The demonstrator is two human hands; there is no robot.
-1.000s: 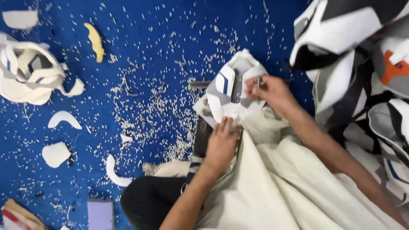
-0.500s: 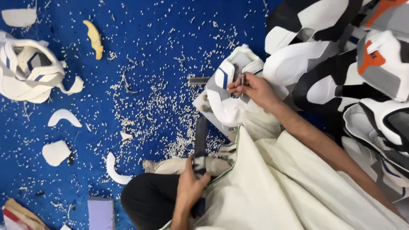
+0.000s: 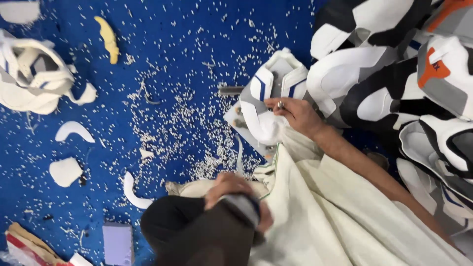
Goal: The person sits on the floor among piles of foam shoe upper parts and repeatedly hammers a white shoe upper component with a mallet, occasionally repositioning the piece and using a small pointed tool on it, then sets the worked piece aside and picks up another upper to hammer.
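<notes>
Right hand on shoe upper, left hand on grey tool handle.

Your right hand [image 3: 295,116] rests on the white shoe upper with blue stripes [image 3: 268,93], fingers curled over its edge and gripping it; the upper lies on the blue floor [image 3: 187,54], just beside the pile of finished uppers [image 3: 394,83] in white, black, grey and orange at the right. Your left hand [image 3: 236,189] is clenched around a grey handle [image 3: 241,207] low in the view, above your dark trouser knee [image 3: 192,234]; what the handle belongs to cannot be told. Cream cloth [image 3: 335,216] covers your lap and touches the upper's lower edge. White punch scraps [image 3: 197,128] litter the floor. Well apart, at the left, lie another white upper [image 3: 29,74], a yellow piece [image 3: 108,37] and white cut-outs [image 3: 74,130].
</notes>
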